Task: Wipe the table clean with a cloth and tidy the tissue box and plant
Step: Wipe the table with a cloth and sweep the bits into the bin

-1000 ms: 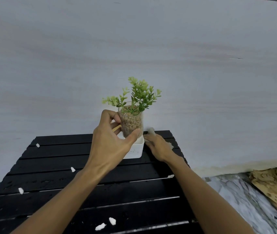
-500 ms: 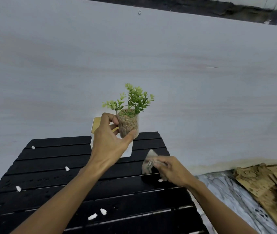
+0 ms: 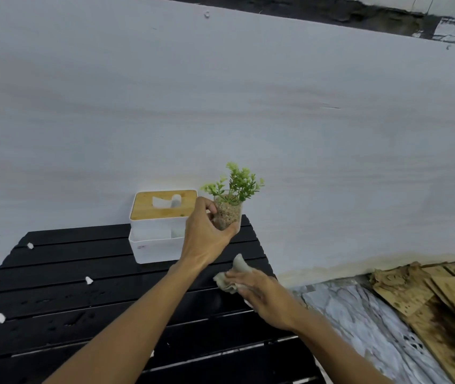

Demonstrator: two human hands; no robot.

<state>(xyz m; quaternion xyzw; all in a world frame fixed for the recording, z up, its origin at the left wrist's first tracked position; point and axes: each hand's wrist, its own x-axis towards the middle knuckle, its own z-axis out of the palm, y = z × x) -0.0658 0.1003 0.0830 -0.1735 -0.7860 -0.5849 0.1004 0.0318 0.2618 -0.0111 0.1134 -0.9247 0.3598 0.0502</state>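
Observation:
My left hand (image 3: 203, 234) grips a small plant (image 3: 233, 195), green sprigs in a clear pot of pebbles, held up above the far right corner of the black slatted table (image 3: 54, 295). A white tissue box (image 3: 159, 231) with a wooden lid stands at the table's far edge, just left of the plant. My right hand (image 3: 265, 295) presses a crumpled grey cloth (image 3: 234, 275) onto the table near its right edge, below the plant.
Small white scraps (image 3: 89, 280) lie scattered on the left part of the table. A pale wall (image 3: 220, 106) rises right behind the table. Marble-patterned floor (image 3: 359, 322) and worn brown boards (image 3: 442, 300) lie to the right.
My left hand carried the plant rightward, uncovering the tissue box. My right hand drew the cloth back from the far edge toward me along the table's right side.

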